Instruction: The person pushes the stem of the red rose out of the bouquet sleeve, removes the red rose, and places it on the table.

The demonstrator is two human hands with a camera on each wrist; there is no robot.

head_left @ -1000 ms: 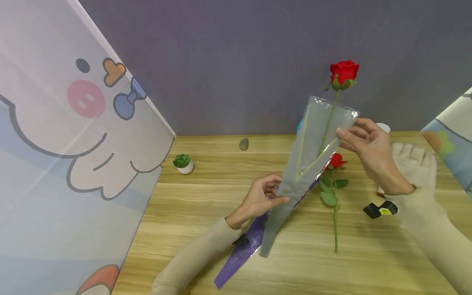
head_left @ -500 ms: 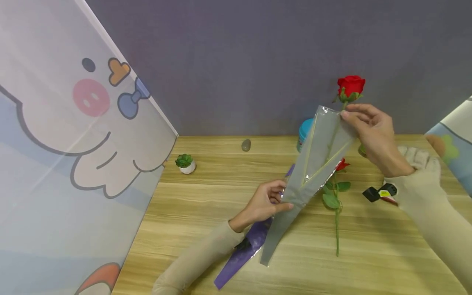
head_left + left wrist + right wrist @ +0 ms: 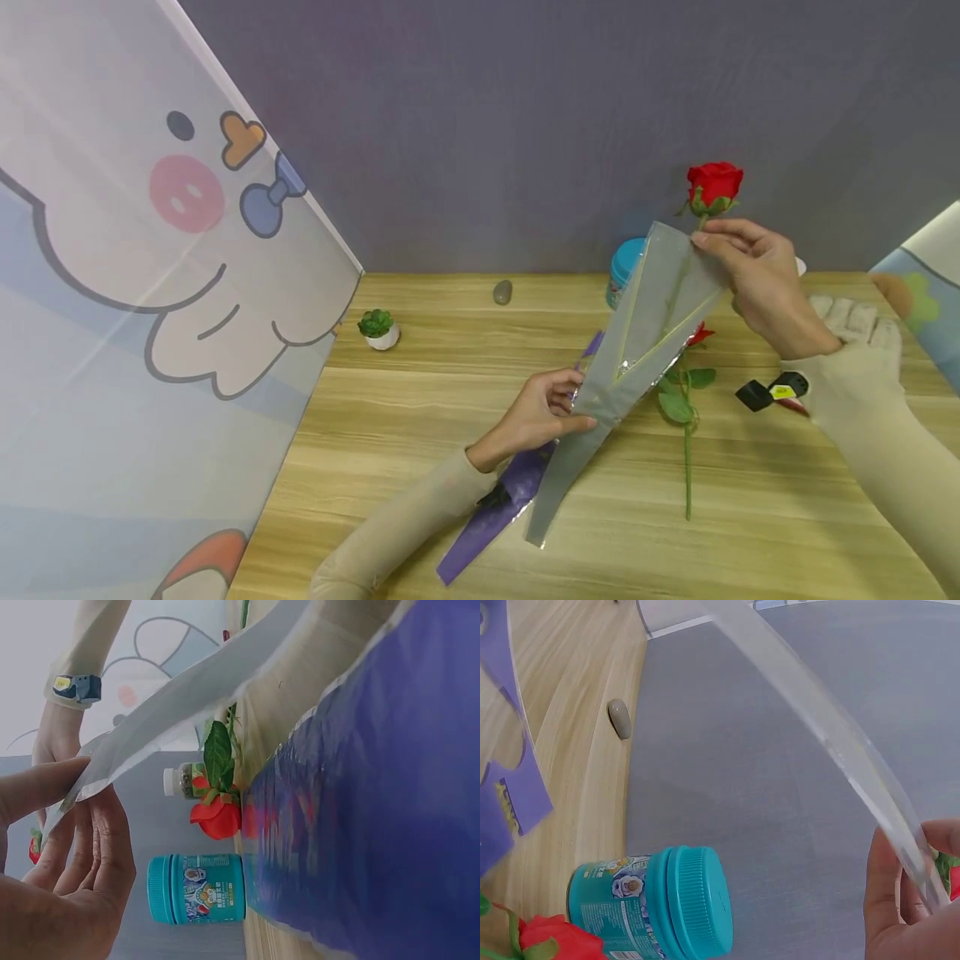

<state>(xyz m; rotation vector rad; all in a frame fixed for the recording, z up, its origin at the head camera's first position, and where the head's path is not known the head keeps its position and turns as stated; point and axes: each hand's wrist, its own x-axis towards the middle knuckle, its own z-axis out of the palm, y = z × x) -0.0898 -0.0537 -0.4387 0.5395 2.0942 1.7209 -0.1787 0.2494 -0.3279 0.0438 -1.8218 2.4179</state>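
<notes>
A clear flower sleeve with yellow lines [image 3: 637,333] is held up at a slant above the table. Inside it runs the stem of a red rose [image 3: 715,185], whose bloom stands above the sleeve's mouth. My left hand [image 3: 536,410] pinches the sleeve's lower half between thumb and fingers. Just below the bloom, my right hand [image 3: 765,283] pinches the sleeve's top edge, with the stem at its fingertips; whether it grips the stem too is unclear. A purple sleeve [image 3: 480,533] lies beneath, partly covered by the left hand and the clear sleeve.
A second red rose [image 3: 677,408] lies on the wooden table [image 3: 420,433]. A turquoise tub [image 3: 206,889] and a lidded bottle [image 3: 184,781] stand at the back. A grey stone [image 3: 502,292], a potted succulent [image 3: 378,329] and a white glove [image 3: 862,325] lie around.
My right hand has moved from the sleeve's right side to the rose's stem below the bloom. Sleeve and rose sit slightly lower and further right in view. The left hand keeps its hold.
</notes>
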